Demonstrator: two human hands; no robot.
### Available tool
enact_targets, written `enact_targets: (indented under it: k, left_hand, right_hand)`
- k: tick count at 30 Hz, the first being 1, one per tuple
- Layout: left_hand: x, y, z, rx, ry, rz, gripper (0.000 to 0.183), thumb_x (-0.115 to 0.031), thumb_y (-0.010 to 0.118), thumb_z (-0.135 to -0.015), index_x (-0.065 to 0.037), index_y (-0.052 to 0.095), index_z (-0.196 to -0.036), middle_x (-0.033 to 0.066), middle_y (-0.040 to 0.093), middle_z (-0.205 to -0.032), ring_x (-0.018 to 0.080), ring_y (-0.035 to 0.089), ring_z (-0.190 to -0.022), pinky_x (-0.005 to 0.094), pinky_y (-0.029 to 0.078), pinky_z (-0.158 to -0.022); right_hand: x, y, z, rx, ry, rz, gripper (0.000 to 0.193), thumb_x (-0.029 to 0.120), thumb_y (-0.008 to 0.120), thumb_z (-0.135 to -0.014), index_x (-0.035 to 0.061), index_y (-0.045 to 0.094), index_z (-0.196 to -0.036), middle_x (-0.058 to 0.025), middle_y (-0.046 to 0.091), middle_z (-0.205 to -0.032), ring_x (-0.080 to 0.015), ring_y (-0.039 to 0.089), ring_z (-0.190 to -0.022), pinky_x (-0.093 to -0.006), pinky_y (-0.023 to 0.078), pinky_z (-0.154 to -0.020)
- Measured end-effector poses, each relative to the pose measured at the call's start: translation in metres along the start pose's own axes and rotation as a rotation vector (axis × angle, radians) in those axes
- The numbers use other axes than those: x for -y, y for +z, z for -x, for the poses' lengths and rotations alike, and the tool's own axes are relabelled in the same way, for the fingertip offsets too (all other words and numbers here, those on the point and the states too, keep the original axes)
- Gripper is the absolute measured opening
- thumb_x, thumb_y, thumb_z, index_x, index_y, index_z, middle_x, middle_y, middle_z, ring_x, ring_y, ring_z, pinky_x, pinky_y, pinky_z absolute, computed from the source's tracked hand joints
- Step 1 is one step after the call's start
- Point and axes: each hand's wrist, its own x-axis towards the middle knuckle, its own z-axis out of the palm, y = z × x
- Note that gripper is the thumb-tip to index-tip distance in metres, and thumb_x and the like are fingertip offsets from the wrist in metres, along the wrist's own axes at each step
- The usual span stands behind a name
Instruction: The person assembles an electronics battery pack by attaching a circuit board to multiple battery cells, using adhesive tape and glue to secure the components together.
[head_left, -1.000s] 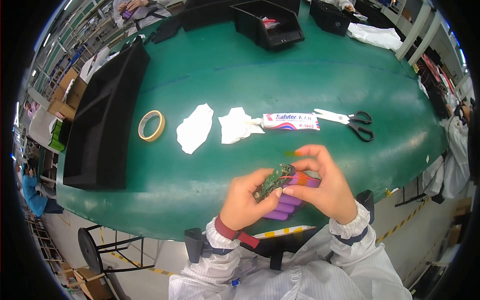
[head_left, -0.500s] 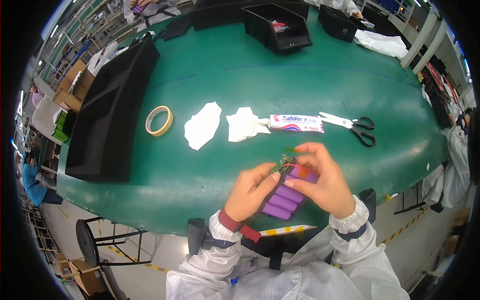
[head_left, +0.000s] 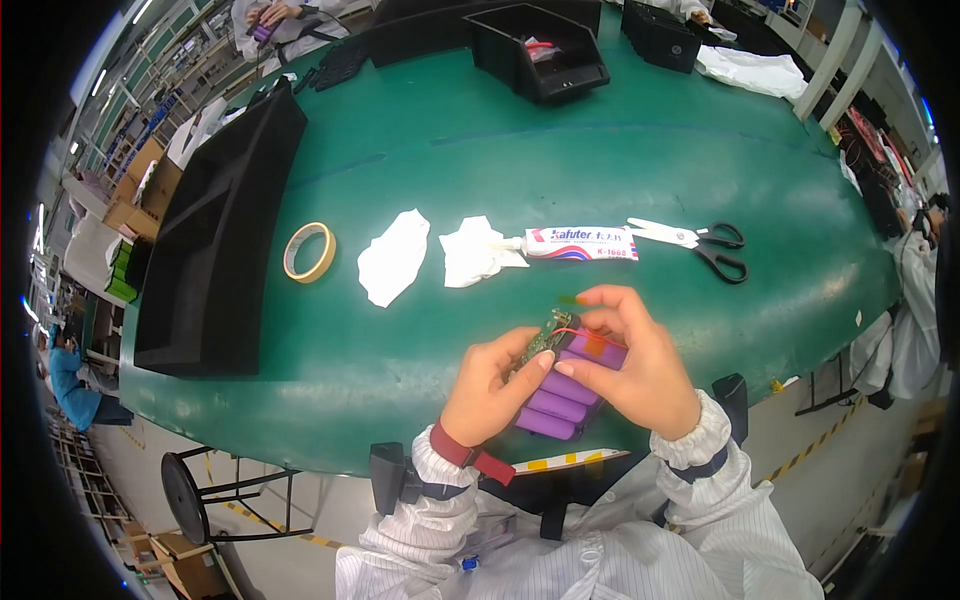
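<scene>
Between my hands, near the table's front edge, is a battery pack of several purple cylindrical cells. A green circuit board runs along its upper left side, and a red wire lies across the top. My left hand grips the board side, thumb pressed near the board's edge. My right hand holds the upper right end, its thumb on the cells and its fingers curled over the far end. A small piece of yellowish-green film shows by the right fingertips. The pack's underside is hidden.
Beyond my hands lie a tape roll, a white cloth piece, a crumpled tissue, a glue tube and scissors. A black foam tray stands left, a black bin far back. Another person's hands are at the far left.
The view has shifted slightly, moving the table items a little leftward in the picture. Both hands keep their hold on the battery pack, with small finger shifts.
</scene>
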Motion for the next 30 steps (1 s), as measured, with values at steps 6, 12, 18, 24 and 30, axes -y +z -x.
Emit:
enact_targets:
  k: [6,12,18,24,30]
  left_hand:
    - [0.002,-0.001,0.002,-0.006,-0.039,0.037,0.029,-0.016,0.059,-0.094,0.005,0.06,-0.114,0.003,0.064,-0.086,0.0062,0.053,-0.076,0.0237,0.046,-0.068]
    - [-0.004,-0.002,0.002,0.05,-0.113,-0.055,0.033,-0.013,0.055,-0.096,0.007,0.054,-0.122,0.0066,0.063,-0.106,0.0079,0.056,-0.091,0.0223,0.046,-0.08]
    - [-0.005,-0.001,-0.001,0.063,-0.115,-0.044,0.031,-0.013,0.055,-0.096,0.007,0.055,-0.12,0.0063,0.063,-0.104,0.0077,0.056,-0.091,0.0221,0.046,-0.079]
    - [-0.024,-0.001,-0.006,0.091,-0.223,0.127,0.028,-0.016,0.059,-0.095,0.006,0.059,-0.112,0.001,0.062,-0.088,0.0047,0.054,-0.076,0.0221,0.046,-0.065]
    - [-0.021,-0.009,-0.018,0.194,-0.203,0.001,0.021,-0.015,0.062,-0.093,0.005,0.06,-0.1,-0.0002,0.061,-0.084,0.0037,0.054,-0.076,0.0224,0.045,-0.063]
  right_hand:
    - [-0.001,0.001,0.001,-0.007,-0.004,-0.006,0.053,0.009,0.075,-0.077,0.0011,0.043,-0.12,-0.0185,0.066,-0.1,-0.0288,0.067,-0.092,-0.0355,0.051,-0.084]
    - [-0.001,-0.001,0.002,-0.006,-0.014,0.002,0.052,0.009,0.074,-0.078,0.0003,0.043,-0.119,-0.0184,0.066,-0.099,-0.0285,0.067,-0.091,-0.0355,0.051,-0.082]
    - [-0.001,-0.006,0.001,0.005,0.005,-0.012,0.051,0.008,0.074,-0.078,0.0007,0.044,-0.119,-0.0169,0.066,-0.1,-0.0272,0.066,-0.092,-0.0349,0.051,-0.083]
    - [-0.003,-0.008,0.001,0.025,0.008,-0.057,0.051,0.008,0.075,-0.078,0.0013,0.044,-0.119,-0.0152,0.067,-0.099,-0.0247,0.066,-0.09,-0.0347,0.05,-0.084]
    - [-0.004,-0.008,0.001,0.032,0.06,-0.079,0.051,0.008,0.075,-0.079,0.0016,0.045,-0.119,-0.015,0.066,-0.098,-0.0236,0.065,-0.09,-0.0342,0.05,-0.083]
